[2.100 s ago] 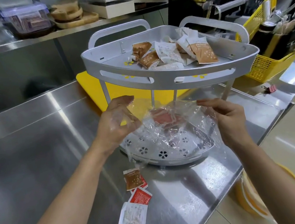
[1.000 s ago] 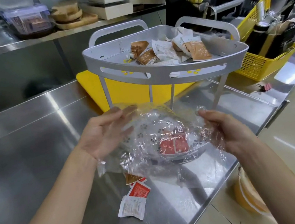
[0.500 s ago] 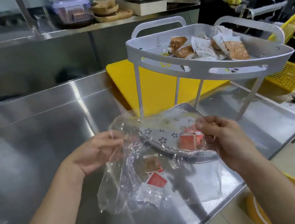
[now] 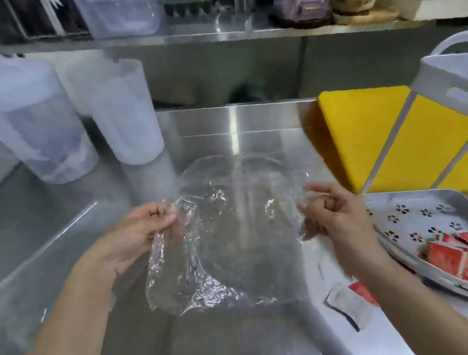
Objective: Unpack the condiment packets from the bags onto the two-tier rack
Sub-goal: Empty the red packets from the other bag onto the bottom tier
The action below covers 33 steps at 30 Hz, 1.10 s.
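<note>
Both hands point(image 4: 233, 225) pinched an emptied clear bag point(image 4: 235, 237); next, discard it and gather stray packets point(image 4: 352, 302) off the worktop point(image 4: 221, 137).

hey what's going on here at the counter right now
A person holds a clear plastic bag stretched between the left hand and right hand above the steel counter; it looks empty. Red condiment packets lie on the rack's lower tier to the right. A couple of loose packets sit on the counter beside the rack.
</note>
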{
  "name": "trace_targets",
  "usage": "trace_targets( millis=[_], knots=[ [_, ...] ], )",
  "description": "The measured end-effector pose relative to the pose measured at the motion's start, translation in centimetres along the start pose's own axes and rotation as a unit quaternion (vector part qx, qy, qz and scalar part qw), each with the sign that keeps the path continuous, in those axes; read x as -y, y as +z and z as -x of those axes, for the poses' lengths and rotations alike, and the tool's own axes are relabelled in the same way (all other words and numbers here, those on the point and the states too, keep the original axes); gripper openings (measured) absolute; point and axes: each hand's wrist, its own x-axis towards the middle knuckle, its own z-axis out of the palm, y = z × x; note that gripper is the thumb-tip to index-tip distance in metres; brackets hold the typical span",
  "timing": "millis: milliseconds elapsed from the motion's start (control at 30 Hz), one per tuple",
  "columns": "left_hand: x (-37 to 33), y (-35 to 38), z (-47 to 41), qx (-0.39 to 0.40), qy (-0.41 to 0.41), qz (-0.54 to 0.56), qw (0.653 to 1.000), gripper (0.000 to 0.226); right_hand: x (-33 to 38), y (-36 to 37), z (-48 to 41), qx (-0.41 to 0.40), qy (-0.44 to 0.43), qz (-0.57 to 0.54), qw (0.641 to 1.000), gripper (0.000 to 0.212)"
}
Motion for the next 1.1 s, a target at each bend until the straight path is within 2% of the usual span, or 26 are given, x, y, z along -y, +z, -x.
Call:
trace_targets(
  millis=[67,167,267,367,467,533,600,667,733,800,900,1000,1100],
  knots=[
    [0.4,-2.4,1.3,-0.108,0.05,-0.014,0.993,0.019,-0.2,3.3,-0.7,0.023,-0.009,-0.013,1.0,0.034],
    [0.9,-5.4,3.2,-0.256,0.075,-0.021,0.964,0.018,-1.1,8.0,-1.2,0.057,-0.007,-0.032,0.998,0.049],
    [1.8,-8.7,4.5,-0.374,0.086,-0.113,0.916,0.014,-3.0,12.3,-1.0,0.085,-0.016,-0.019,0.996,0.06],
    [2.7,-11.8,6.0,-0.468,0.09,-0.153,0.866,0.024,-4.8,16.4,-1.2,0.115,-0.01,0.011,0.993,0.067],
    [4.6,-14.1,7.9,-0.513,0.055,-0.143,0.845,0.029,-6.3,20.5,-2.3,0.14,0.03,0.044,0.989,0.068],
    [6.4,-14.7,9.0,-0.512,0.01,-0.183,0.839,0.022,-7.4,22.4,-2.7,0.154,0.081,0.065,0.983,0.059],
    [7.5,-14.8,9.8,-0.453,-0.051,-0.15,0.877,0.017,-8.5,23.5,-2.4,0.175,0.15,0.084,0.969,0.049],
    [8.4,-14.8,10.5,-0.355,-0.126,-0.162,0.912,0.037,-9.9,23.7,-1.8,0.202,0.193,0.12,0.953,0.042],
    [9.2,-14.8,11.3,-0.268,-0.225,-0.296,0.889,0.053,-11.2,23.7,-1.2,0.224,0.189,0.164,0.942,0.04],
    [10.5,-14.6,11.8,-0.234,-0.271,-0.377,0.854,0.057,-12.3,24.0,-1.3,0.226,0.149,0.21,0.94,0.037],
    [12.5,-14.1,11.9,-0.269,-0.281,-0.355,0.85,0.079,-13.5,24.7,-1.9,0.225,0.104,0.255,0.935,0.028],
    [13.3,-13.8,11.4,-0.289,-0.286,-0.417,0.813,0.077,-14.3,24.6,-2.6,0.246,0.093,0.327,0.908,0.022],
    [13.2,-13.5,11.1,-0.286,-0.293,-0.454,0.791,0.074,-14.3,23.7,-2.9,0.272,0.094,0.402,0.869,0.03]
  ],
)
